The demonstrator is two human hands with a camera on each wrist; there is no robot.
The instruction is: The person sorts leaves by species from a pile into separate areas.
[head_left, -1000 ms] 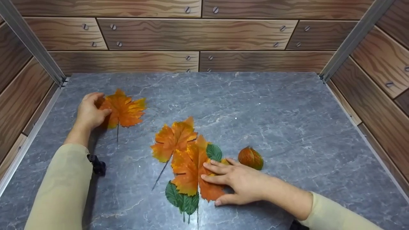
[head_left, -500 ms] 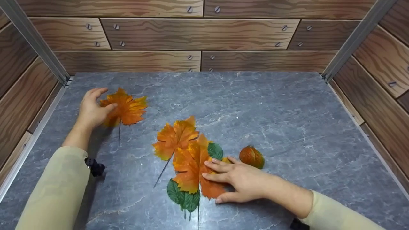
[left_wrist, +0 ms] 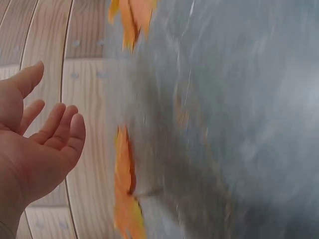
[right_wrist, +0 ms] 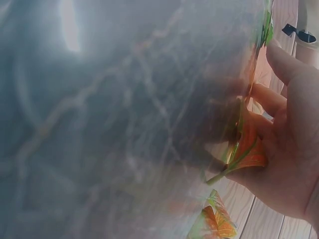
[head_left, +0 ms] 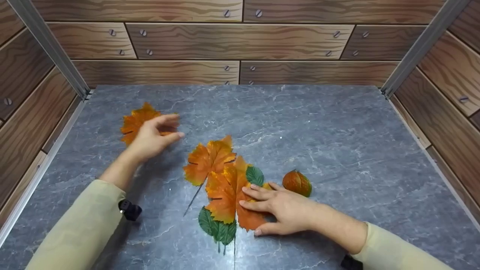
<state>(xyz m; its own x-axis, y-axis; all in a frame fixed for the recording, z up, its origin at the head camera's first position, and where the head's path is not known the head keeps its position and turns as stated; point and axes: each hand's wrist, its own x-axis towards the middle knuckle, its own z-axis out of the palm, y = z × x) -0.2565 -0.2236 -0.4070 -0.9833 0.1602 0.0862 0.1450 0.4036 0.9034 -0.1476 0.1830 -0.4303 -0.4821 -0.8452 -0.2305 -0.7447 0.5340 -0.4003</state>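
My left hand is over the far-left orange maple leaf, covering part of it. Its fingers are loosely bent, and in the left wrist view the hand has nothing in its grasp. With spread fingers, my right hand rests on the right side of a large orange maple leaf. That leaf overlaps another orange one behind it. Under the right palm, the right wrist view shows an orange piece with a green stem, mostly hidden from the head view.
Green leaves stick out below the overlapped maple leaves, and one green leaf above. A round orange-green pod lies beyond the right hand. Wood-patterned walls enclose the grey marbled table.
My left hand has left the far-left leaf's left edge and swung right across it, carrying nothing. The leaf stays put. My right hand has kept its place on the leaves.
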